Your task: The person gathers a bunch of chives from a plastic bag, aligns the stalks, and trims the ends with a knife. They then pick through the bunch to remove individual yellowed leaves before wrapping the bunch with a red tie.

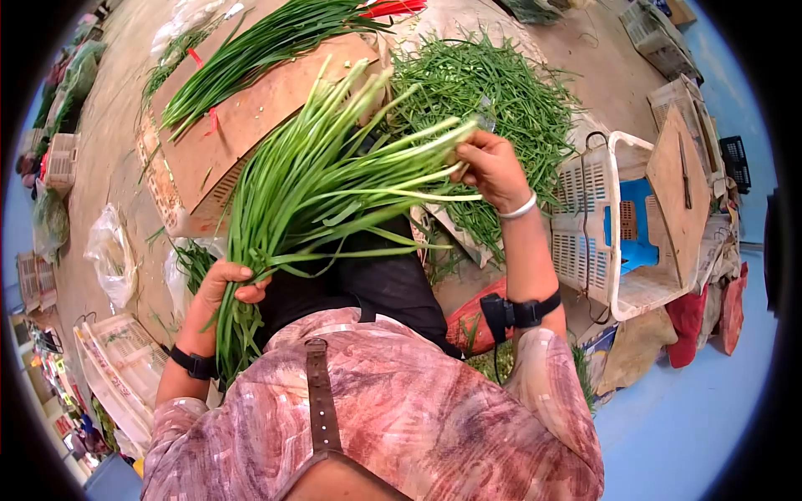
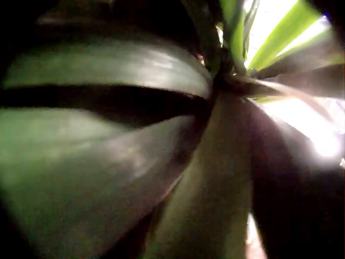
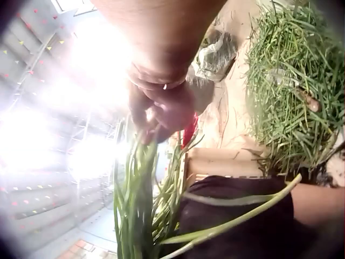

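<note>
My left hand (image 1: 227, 284) grips a loose bunch of long green chives (image 1: 292, 184) near its leafy end, above my lap. The leaf tips hang down past that wrist, and the stalks fan out up and to the right. At the pale stem ends, the thumb and fingers of my right hand (image 1: 491, 167) pinch several stalks. The right wrist view shows the same right hand (image 3: 167, 110) with chives (image 3: 140, 199) hanging below its fingers. Blurred leaves (image 2: 108, 162) fill the left wrist view and hide the left hand there.
Ahead, a brown board (image 1: 242, 113) on a crate bears chives with red ties (image 1: 213, 121). A heap of loose green trimmings (image 1: 493, 100) lies ahead to the right. A white plastic crate (image 1: 585, 225) is at my right, and a clear plastic bag (image 1: 111, 250) at my left.
</note>
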### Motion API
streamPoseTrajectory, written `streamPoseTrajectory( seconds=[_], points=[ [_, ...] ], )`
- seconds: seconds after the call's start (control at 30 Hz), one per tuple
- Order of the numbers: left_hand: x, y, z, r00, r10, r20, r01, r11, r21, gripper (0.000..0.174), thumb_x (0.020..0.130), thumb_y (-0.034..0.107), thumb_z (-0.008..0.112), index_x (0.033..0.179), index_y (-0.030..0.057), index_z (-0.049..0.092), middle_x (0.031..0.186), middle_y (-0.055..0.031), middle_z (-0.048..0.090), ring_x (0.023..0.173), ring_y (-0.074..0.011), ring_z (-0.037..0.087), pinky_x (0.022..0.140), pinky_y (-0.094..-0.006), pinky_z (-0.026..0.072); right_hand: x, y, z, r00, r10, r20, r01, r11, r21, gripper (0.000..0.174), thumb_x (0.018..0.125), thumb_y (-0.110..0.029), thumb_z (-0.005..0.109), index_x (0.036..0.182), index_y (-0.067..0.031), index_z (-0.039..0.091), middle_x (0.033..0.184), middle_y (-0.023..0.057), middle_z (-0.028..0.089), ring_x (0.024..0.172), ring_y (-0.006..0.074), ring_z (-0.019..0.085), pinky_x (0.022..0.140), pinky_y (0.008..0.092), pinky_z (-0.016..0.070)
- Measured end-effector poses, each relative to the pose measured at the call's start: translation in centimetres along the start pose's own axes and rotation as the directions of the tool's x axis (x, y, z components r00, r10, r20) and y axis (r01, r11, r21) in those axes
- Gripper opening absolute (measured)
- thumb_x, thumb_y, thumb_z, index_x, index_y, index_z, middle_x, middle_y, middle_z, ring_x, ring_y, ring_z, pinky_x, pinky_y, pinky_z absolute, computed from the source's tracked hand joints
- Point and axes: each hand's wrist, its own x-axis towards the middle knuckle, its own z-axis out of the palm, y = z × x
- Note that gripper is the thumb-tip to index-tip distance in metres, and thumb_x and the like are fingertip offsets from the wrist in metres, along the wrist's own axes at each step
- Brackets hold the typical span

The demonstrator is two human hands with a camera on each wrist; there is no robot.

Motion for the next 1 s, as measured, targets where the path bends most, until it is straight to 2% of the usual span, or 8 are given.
streamPoseTrajectory(
  seconds=[0.53, 0.57, 0.6, 0.67, 0.73, 0.8, 0.87, 1.0],
  points=[
    [0.9, -1.1, -2.5, 0.997, -0.059, 0.041, 0.060, 0.998, -0.018, 0.037, 0.072, 0.005, 0.058, 0.107, -0.0035, 0.046, 0.070, -0.0167, 0.053, 0.039, -0.0106, 0.040, 0.039, -0.0234, 0.0290, -0.8, 4.3, -8.3, 0.987, -0.092, -0.128, 0.145, 0.851, 0.505, 0.008, 0.086, -0.005, 0.057, 0.089, 0.0014, 0.060, 0.071, 0.0115, 0.060, 0.044, 0.0077, 0.043, 0.038, 0.0188, 0.0300],
    [0.9, -1.2, -2.4, 0.997, -0.061, 0.040, 0.063, 0.998, -0.033, 0.038, 0.072, 0.004, 0.058, 0.108, -0.0034, 0.046, 0.070, -0.0168, 0.053, 0.039, -0.0105, 0.040, 0.039, -0.0233, 0.0292, -0.6, 4.7, -9.2, 0.932, 0.092, -0.351, -0.054, 0.992, 0.115, 0.013, 0.085, -0.011, 0.060, 0.088, 0.0018, 0.061, 0.073, 0.0118, 0.061, 0.050, 0.0099, 0.052, 0.040, 0.0228, 0.0375],
    [0.9, -1.2, -2.1, 0.997, -0.066, 0.044, 0.068, 0.997, -0.030, 0.038, 0.072, 0.004, 0.058, 0.108, -0.0034, 0.046, 0.070, -0.0168, 0.053, 0.039, -0.0105, 0.040, 0.039, -0.0233, 0.0292, 0.1, 5.1, -10.6, 0.870, 0.314, -0.380, -0.491, 0.618, -0.614, 0.025, 0.084, -0.019, 0.061, 0.101, 0.0000, 0.061, 0.085, 0.0104, 0.064, 0.061, 0.0123, 0.059, 0.050, 0.0239, 0.0470],
    [0.8, -1.2, -1.7, 0.999, -0.032, 0.018, 0.032, 0.999, -0.001, 0.039, 0.072, 0.005, 0.058, 0.109, -0.0033, 0.045, 0.070, -0.0169, 0.053, 0.039, -0.0103, 0.040, 0.039, -0.0232, 0.0292, -0.3, 8.3, -10.7, 0.930, 0.172, -0.325, -0.328, -0.012, -0.944, 0.030, 0.081, -0.022, 0.062, 0.098, 0.0017, 0.064, 0.086, 0.0149, 0.065, 0.075, 0.0164, 0.065, 0.059, 0.0273, 0.0518],
    [0.8, -1.4, -2.0, 1.000, -0.027, 0.013, 0.027, 1.000, -0.011, 0.040, 0.072, 0.005, 0.059, 0.109, -0.0032, 0.045, 0.070, -0.0171, 0.053, 0.038, -0.0103, 0.040, 0.039, -0.0232, 0.0293, -2.2, 7.3, -6.7, 0.893, 0.376, -0.246, -0.449, 0.750, -0.485, 0.028, 0.081, -0.020, 0.061, 0.097, 0.0026, 0.065, 0.091, 0.0144, 0.065, 0.082, 0.0167, 0.065, 0.067, 0.0271, 0.0517],
    [0.9, -1.4, -2.1, 0.999, -0.031, 0.010, 0.031, 0.999, -0.008, 0.041, 0.072, 0.005, 0.059, 0.110, -0.0031, 0.045, 0.070, -0.0172, 0.053, 0.038, -0.0103, 0.040, 0.039, -0.0231, 0.0293, -2.9, 6.7, -3.3, 0.877, 0.478, -0.043, -0.448, 0.784, -0.429, 0.026, 0.080, -0.019, 0.062, 0.094, 0.0033, 0.066, 0.092, 0.0122, 0.065, 0.081, 0.0153, 0.064, 0.070, 0.0265, 0.0502],
    [1.0, -1.2, -2.1, 0.999, -0.047, 0.023, 0.047, 0.999, 0.012, 0.041, 0.072, 0.006, 0.059, 0.110, -0.0036, 0.045, 0.072, -0.0182, 0.053, 0.039, -0.0109, 0.040, 0.039, -0.0234, 0.0300, -2.3, 9.2, -3.0, 0.925, 0.261, 0.277, 0.006, 0.718, -0.696, 0.025, 0.078, -0.015, 0.063, 0.096, 0.0034, 0.065, 0.091, 0.0094, 0.066, 0.074, 0.0143, 0.062, 0.069, 0.0264, 0.0493],
    [0.8, -1.0, -2.1, 0.999, -0.045, 0.024, 0.045, 0.999, 0.014, 0.041, 0.073, 0.006, 0.059, 0.110, -0.0044, 0.045, 0.074, -0.0194, 0.053, 0.041, -0.0115, 0.041, 0.040, -0.0238, 0.0306, -2.6, 7.7, -1.3, 0.966, 0.188, 0.179, -0.059, 0.830, -0.554, 0.020, 0.082, -0.011, 0.058, 0.094, 0.0024, 0.066, 0.081, 0.0063, 0.065, 0.066, 0.0106, 0.058, 0.064, 0.0239, 0.0476]
  ],
)
